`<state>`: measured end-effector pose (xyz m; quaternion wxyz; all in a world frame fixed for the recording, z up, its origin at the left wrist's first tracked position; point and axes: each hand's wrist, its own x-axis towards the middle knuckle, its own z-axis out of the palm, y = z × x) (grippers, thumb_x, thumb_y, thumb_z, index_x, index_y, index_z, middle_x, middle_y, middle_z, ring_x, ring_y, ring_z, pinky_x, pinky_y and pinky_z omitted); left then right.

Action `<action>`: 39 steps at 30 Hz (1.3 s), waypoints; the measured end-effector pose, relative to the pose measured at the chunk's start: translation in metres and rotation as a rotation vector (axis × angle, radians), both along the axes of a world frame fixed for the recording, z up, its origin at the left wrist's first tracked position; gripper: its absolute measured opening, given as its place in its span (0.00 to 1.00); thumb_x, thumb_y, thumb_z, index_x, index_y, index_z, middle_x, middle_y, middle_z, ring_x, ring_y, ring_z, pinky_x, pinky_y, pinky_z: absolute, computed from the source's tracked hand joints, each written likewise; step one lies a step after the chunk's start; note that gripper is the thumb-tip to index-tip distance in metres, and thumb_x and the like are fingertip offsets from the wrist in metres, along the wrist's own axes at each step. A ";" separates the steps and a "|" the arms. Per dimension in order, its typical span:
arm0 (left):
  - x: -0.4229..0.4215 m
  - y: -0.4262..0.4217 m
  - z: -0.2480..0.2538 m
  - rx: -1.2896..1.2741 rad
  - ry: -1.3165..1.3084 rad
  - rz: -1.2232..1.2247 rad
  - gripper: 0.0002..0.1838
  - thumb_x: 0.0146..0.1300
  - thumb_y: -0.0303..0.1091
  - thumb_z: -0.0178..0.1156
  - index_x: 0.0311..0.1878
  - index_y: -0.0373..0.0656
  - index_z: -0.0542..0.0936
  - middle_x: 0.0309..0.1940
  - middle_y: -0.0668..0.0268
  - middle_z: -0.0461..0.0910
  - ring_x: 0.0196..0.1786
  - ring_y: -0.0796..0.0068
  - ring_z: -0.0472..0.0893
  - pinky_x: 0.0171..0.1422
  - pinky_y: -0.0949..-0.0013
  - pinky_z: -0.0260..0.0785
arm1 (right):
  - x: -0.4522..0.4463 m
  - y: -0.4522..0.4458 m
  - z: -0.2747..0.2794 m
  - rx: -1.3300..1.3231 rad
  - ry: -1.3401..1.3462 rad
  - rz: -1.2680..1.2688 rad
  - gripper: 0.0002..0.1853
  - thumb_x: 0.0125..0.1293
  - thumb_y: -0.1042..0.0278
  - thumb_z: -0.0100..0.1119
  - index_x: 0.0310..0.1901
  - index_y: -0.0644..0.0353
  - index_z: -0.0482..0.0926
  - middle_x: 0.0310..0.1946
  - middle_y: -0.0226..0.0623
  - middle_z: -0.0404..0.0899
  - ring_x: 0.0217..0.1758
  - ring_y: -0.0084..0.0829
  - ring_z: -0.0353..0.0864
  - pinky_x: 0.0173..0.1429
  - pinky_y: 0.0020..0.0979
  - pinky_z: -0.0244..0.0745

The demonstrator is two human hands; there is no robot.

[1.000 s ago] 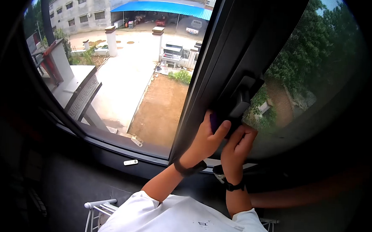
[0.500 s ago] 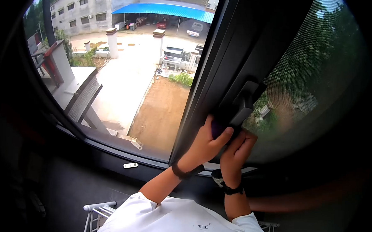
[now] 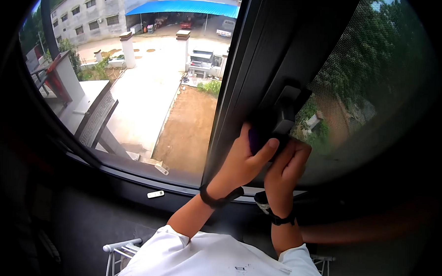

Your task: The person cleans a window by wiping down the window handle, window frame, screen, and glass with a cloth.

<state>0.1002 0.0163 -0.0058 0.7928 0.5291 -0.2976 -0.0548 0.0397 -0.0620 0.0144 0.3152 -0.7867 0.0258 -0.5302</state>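
A dark window frame (image 3: 251, 65) is rising past a black window handle (image 3: 287, 114). To the left of the handle, a glass pane (image 3: 208, 152) is showing a pale paved courtyard (image 3: 144, 90), a patch of brown soil (image 3: 189, 119) and, higher up, a blue roof (image 3: 182, 8). To its right, a mesh screen (image 3: 342, 118) is veiling green trees (image 3: 367, 60). Below and left of the handle, a dark sill (image 3: 125, 185) is running along the window's foot, a white remote (image 3: 155, 194) lying on it. Farther down that side, a white metal rack (image 3: 122, 244) is standing beside the person's white shirt (image 3: 220, 259).

Just below the handle, a dark purple object (image 3: 253, 140) is sitting between the hands, partly hidden. The left hand (image 3: 247, 156) is grasping it; the right hand (image 3: 286, 165) is curling its fingers close against it, and whether it is gripping cannot be told.

The frame's edge is passing close to the left hand. Wider room is spreading left of the handle, along the pane.
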 end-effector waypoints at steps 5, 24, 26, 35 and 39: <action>-0.004 -0.002 0.013 -0.083 -0.027 0.059 0.25 0.62 0.46 0.61 0.49 0.34 0.66 0.33 0.64 0.76 0.35 0.78 0.75 0.36 0.75 0.70 | -0.002 0.001 0.007 -0.017 0.016 -0.035 0.06 0.69 0.73 0.49 0.44 0.63 0.66 0.29 0.48 0.77 0.30 0.44 0.81 0.33 0.34 0.73; 0.003 0.017 0.018 0.261 0.013 0.030 0.21 0.62 0.38 0.60 0.49 0.31 0.68 0.35 0.61 0.79 0.37 0.74 0.77 0.40 0.72 0.70 | -0.002 0.006 -0.003 0.151 0.045 0.077 0.04 0.70 0.75 0.45 0.43 0.63 0.66 0.29 0.44 0.74 0.27 0.35 0.74 0.33 0.31 0.69; 0.004 0.018 0.029 0.252 -0.043 0.054 0.21 0.61 0.39 0.60 0.46 0.30 0.69 0.28 0.64 0.79 0.31 0.74 0.77 0.36 0.71 0.70 | -0.002 0.005 0.006 0.121 0.015 0.105 0.04 0.69 0.75 0.46 0.43 0.63 0.66 0.29 0.45 0.74 0.26 0.37 0.75 0.33 0.32 0.69; -0.004 0.015 -0.019 0.228 -0.095 0.085 0.19 0.62 0.39 0.59 0.45 0.30 0.70 0.34 0.51 0.79 0.38 0.65 0.79 0.44 0.69 0.69 | -0.018 0.011 -0.025 0.117 0.260 -0.018 0.04 0.69 0.74 0.46 0.43 0.63 0.66 0.28 0.55 0.74 0.31 0.56 0.77 0.32 0.43 0.70; 0.000 0.019 0.013 0.381 -0.138 0.118 0.26 0.60 0.49 0.61 0.44 0.31 0.70 0.25 0.50 0.78 0.30 0.54 0.80 0.34 0.62 0.70 | -0.015 0.002 0.007 0.046 0.230 0.021 0.05 0.67 0.73 0.48 0.42 0.63 0.66 0.26 0.54 0.76 0.29 0.57 0.77 0.29 0.46 0.70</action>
